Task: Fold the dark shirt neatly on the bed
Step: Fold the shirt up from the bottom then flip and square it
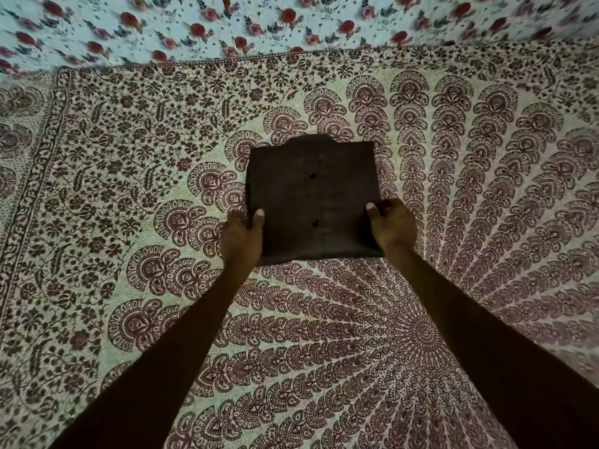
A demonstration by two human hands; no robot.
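I see the dark shirt point(311, 196), folded into a flat square with its buttons up, at the middle of the bed point(155, 286). My left hand point(241, 234) and right hand point(393, 225) each pinch a side edge, thumbs on top. I judge it soft, light and floppy, best held at both sides.

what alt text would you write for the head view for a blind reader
A dark shirt folded into a rectangle, two buttons showing, is gripped at its side edges by the left hand and right hand, thumbs on top. Beneath is a maroon-patterned bedspread, with a rose-print cloth beyond.
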